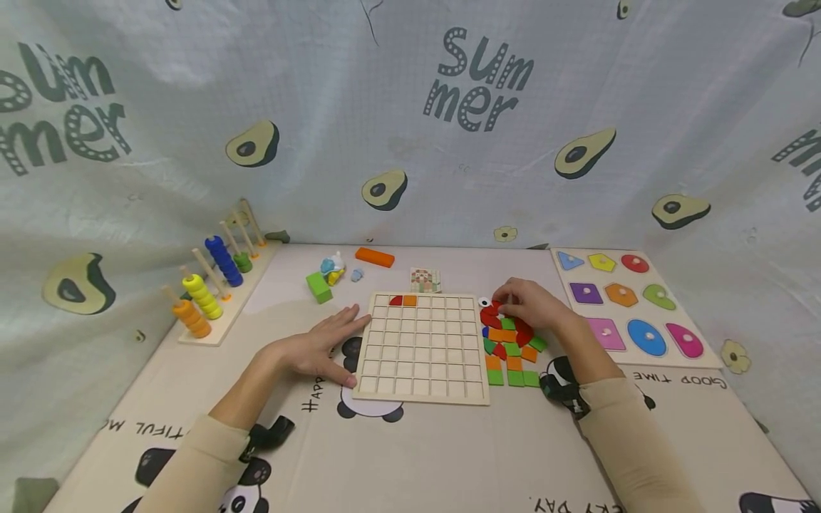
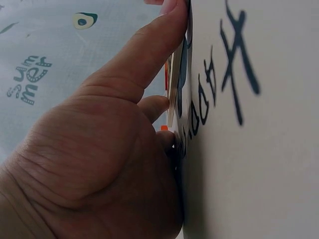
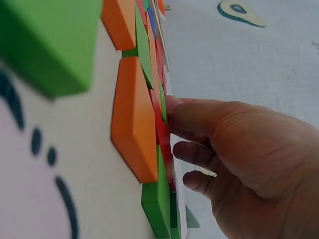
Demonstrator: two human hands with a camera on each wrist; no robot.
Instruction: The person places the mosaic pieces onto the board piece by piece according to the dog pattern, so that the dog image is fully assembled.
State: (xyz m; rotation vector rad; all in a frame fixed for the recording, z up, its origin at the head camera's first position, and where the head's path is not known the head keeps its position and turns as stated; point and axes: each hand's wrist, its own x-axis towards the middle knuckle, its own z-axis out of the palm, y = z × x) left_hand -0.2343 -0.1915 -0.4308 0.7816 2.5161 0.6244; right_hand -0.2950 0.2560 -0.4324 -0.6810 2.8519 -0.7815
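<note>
A square wooden grid board (image 1: 422, 349) lies on the table, with a red rounded tile (image 1: 396, 301) and an orange square tile (image 1: 410, 301) in its top row. My left hand (image 1: 323, 347) rests flat with fingers spread, its fingertips and thumb touching the board's left edge. To the right of the board is a group of red, orange, green and blue tiles (image 1: 512, 349). Over the red tiles (image 1: 524, 333) at its far end is my right hand (image 1: 531, 305), fingers bent down and thumb (image 3: 174, 105) against the pieces. Whether it pinches one is hidden.
A pegged stacking toy with coloured rings (image 1: 202, 299) stands at left. Behind the board lie a green block (image 1: 318, 287), a small figure (image 1: 333, 268), an orange block (image 1: 375, 257) and a pattern card (image 1: 426, 280). A shape puzzle board (image 1: 631, 306) lies at right.
</note>
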